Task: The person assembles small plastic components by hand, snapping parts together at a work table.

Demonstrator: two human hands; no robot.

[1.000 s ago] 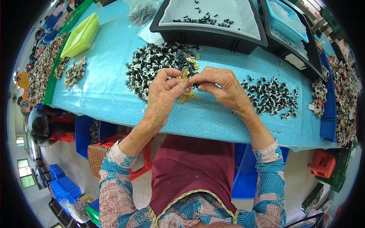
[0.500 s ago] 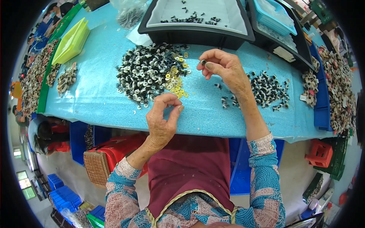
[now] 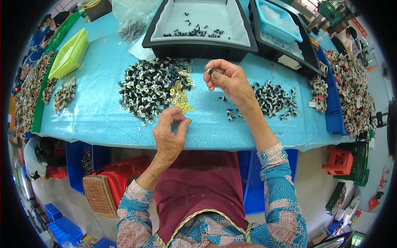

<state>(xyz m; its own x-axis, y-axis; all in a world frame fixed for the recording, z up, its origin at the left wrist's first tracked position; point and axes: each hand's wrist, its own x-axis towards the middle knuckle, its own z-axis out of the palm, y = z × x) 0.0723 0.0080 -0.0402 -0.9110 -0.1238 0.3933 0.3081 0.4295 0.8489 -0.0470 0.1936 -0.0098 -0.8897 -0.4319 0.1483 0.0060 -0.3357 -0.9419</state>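
My right hand [image 3: 231, 82] is raised over the blue-covered table, thumb and fingers pinching a small black peg [image 3: 209, 71] with something white at its end. My left hand [image 3: 168, 134] sits lower, at the near edge of a large pile of black pegs and white washers [image 3: 142, 89]. Its fingers are curled, thumb and forefinger apart, and nothing shows between them. Yellow washers [image 3: 180, 98] lie just beyond its fingertips. To the right of my right wrist spreads a second heap of black-and-white pegs [image 3: 275, 99], with a few strays nearer the middle.
A black tray [image 3: 198, 48] lined in white, holding some black pegs, stands at the far side. Beside it sits a black bin with a light-blue basket [image 3: 279, 20]. A yellow-green basket [image 3: 68, 53] is at left. Mottled fluffy pieces [image 3: 351, 91] fill the right side.
The view has shifted, so the table things sit further left and lower. My left thumb and forefinger look slightly further apart. My right hand keeps its pinch on the peg.
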